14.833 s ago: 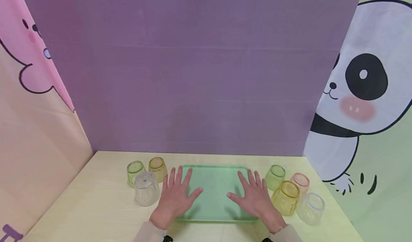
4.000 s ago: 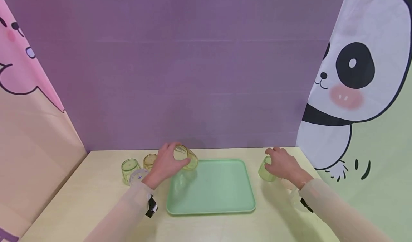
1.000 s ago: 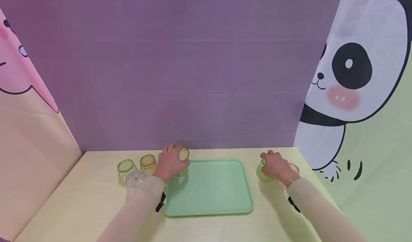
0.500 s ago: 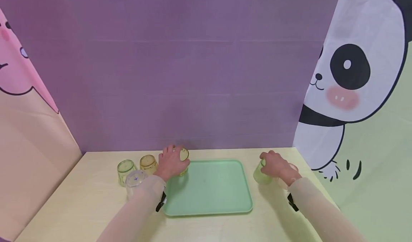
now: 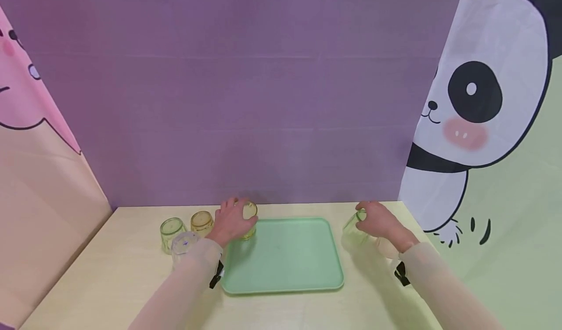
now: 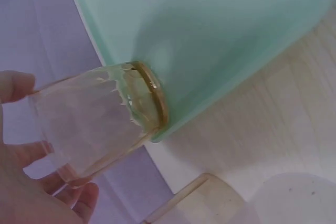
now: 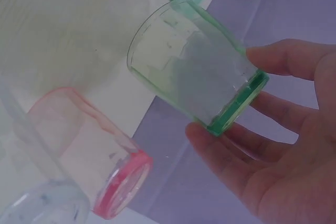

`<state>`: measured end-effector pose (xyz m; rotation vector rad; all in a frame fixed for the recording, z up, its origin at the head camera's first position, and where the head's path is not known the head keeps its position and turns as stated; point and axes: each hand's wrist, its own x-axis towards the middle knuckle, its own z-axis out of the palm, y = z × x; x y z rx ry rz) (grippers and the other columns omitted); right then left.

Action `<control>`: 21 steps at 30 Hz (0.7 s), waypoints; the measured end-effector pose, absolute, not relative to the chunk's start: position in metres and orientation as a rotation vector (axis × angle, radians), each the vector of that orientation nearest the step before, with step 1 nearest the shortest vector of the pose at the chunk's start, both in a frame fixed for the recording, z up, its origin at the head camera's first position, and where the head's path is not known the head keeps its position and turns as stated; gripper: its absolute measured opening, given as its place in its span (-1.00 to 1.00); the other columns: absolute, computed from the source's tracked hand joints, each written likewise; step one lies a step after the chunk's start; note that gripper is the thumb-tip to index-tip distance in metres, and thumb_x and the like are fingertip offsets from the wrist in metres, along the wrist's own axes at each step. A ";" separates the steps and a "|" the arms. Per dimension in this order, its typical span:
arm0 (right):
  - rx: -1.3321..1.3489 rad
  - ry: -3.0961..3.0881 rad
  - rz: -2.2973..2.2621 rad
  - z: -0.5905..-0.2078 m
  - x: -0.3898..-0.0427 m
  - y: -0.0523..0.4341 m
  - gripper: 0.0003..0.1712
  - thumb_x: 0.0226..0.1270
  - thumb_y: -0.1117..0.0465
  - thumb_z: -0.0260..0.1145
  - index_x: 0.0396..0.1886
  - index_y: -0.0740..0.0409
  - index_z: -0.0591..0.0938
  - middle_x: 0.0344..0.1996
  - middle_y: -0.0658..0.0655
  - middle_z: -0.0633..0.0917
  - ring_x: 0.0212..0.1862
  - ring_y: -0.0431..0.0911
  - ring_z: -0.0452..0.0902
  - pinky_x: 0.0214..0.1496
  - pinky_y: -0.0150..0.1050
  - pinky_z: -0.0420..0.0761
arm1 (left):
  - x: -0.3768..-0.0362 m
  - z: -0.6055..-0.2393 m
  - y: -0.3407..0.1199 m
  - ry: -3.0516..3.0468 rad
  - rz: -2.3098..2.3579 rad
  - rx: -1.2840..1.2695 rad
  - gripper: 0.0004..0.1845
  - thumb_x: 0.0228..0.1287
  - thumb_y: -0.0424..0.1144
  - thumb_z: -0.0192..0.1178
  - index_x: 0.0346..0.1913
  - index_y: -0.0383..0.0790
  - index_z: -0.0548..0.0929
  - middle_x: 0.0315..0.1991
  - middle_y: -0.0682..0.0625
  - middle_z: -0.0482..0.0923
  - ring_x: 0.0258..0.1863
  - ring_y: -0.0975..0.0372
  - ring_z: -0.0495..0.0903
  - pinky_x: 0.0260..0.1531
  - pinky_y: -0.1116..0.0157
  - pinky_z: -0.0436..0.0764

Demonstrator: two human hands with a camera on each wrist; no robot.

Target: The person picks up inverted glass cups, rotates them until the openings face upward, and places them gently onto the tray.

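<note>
My left hand [image 5: 234, 218] grips a yellow glass cup [image 5: 250, 216] at the far left corner of the green tray [image 5: 285, 266]. In the left wrist view the fingers [image 6: 79, 198] curl round the yellow cup [image 6: 94, 124], whose gold-ringed end touches the tray's rim [image 6: 178, 114]. My right hand [image 5: 374, 218] holds a green glass cup [image 5: 352, 230] tilted just above the table, right of the tray. In the right wrist view the fingers [image 7: 231, 156] pinch the green cup [image 7: 189, 82] near its thick base, its open mouth pointing away from the palm.
Left of the tray stand a green cup [image 5: 169, 230], an amber cup [image 5: 202, 221] and a clear cup [image 5: 184, 244]. A pink cup [image 7: 89, 150] and a clear cup [image 7: 42, 205] sit beneath my right hand. Purple wall behind, printed cloth on both sides.
My right hand has lifted the green cup off the table and tipped it towards the tray. My left hand stays on the yellow cup at the tray's corner.
</note>
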<state>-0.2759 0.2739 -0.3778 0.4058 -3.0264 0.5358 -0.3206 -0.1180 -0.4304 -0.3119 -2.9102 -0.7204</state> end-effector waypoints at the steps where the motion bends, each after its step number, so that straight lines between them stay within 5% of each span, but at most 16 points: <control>1: 0.406 -3.024 0.539 -0.377 -0.274 0.273 -0.47 0.10 0.31 0.35 0.09 0.48 0.58 0.02 0.40 0.64 0.11 0.32 0.53 0.15 0.19 0.53 | -0.320 -0.430 -0.118 -2.911 -0.717 -0.315 -0.33 0.37 0.05 0.17 0.42 -0.24 0.43 0.37 -0.36 0.27 0.38 -0.24 0.20 0.25 -0.25 0.26; 9: 0.383 -2.995 0.517 -0.375 -0.266 0.269 -0.47 0.17 0.26 0.32 0.14 0.42 0.57 0.02 0.40 0.59 0.07 0.32 0.54 0.05 0.18 0.58 | -0.317 -0.424 -0.119 -2.922 -0.684 -0.327 -0.37 0.40 0.03 0.15 0.40 -0.28 0.45 0.33 -0.36 0.32 0.36 -0.25 0.22 0.25 -0.23 0.28; 21: 0.380 -2.981 0.596 -0.367 -0.256 0.261 -0.46 0.25 0.22 0.36 0.18 0.40 0.56 0.08 0.42 0.58 0.15 0.33 0.50 0.18 0.21 0.50 | -0.311 -0.419 -0.118 -2.905 -0.629 -0.327 -0.42 0.41 -0.03 0.11 0.37 -0.27 0.50 0.25 -0.34 0.40 0.30 -0.25 0.29 0.16 -0.22 0.36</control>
